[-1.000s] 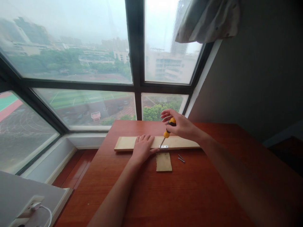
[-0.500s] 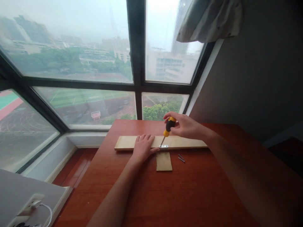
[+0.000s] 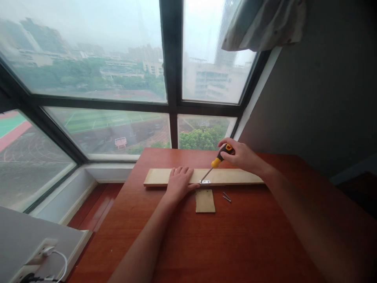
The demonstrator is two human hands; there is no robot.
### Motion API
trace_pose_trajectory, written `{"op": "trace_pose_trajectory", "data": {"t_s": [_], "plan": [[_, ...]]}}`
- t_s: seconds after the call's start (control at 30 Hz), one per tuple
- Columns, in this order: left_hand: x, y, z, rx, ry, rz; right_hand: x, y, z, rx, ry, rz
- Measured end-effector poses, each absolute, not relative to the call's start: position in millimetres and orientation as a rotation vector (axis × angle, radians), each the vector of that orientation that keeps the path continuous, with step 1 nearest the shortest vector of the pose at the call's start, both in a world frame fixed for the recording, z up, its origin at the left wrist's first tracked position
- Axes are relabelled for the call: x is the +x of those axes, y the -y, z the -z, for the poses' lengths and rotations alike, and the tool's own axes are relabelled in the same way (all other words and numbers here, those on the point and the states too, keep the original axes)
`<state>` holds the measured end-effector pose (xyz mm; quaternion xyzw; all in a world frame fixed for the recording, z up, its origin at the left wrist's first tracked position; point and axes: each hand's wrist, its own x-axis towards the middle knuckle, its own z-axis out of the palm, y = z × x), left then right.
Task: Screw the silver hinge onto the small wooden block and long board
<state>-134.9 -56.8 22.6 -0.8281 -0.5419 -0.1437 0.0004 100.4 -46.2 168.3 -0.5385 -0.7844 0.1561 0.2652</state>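
Observation:
My right hand (image 3: 242,156) grips a yellow and black screwdriver (image 3: 217,161) by its handle. The shaft slants down to the left, and its tip meets the left end of a small metal bracket (image 3: 206,182) at the near edge of a long pale wooden board (image 3: 226,176). My left hand (image 3: 178,181) lies flat on the board, fingers stretched out and thumb beside the bracket. Just in front of the bracket is a small square wooden piece (image 3: 205,202). To its right lie a few loose screws (image 3: 226,197).
The reddish-brown table (image 3: 235,243) carries all of this and ends at a large window (image 3: 108,133) behind. A grey wall (image 3: 312,106) rises on the right, with a curtain (image 3: 268,25) above. At lower left is a wall socket (image 3: 43,251) with a plugged-in white cable.
My right hand has moved right, and the screwdriver has gone from nearly upright to leaning well to the right. Its tip stays at the bracket. My left hand keeps its place on the board.

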Motion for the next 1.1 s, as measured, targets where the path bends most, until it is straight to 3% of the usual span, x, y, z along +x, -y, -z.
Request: {"op": "trace_pose_trajectory", "data": {"t_s": [0.2, 0.43, 0.73, 1.0, 1.1], "plan": [[-134.7, 57.2, -23.5, -2.605, 1.705, 0.452, 85.2, 57.6, -176.2, -1.409, 2.19, -0.284], [-136.1, 56.7, -20.7, -2.607, 1.694, 0.47, 69.6, 66.3, -183.0, -1.079, 2.367, -0.532], [-135.7, 56.1, -15.7, -2.58, 1.674, 0.496, 55.9, 72.2, -186.6, -1.518, 2.333, 0.118], [-135.8, 55.5, -16.2, -2.588, 1.689, 0.482, 73.2, 62.4, -182.4, -1.263, 2.249, -0.504], [-135.6, 55.8, -16.7, -2.586, 1.695, 0.476, 82.8, 62.7, -182.6, -1.333, 2.154, -0.534]]}}
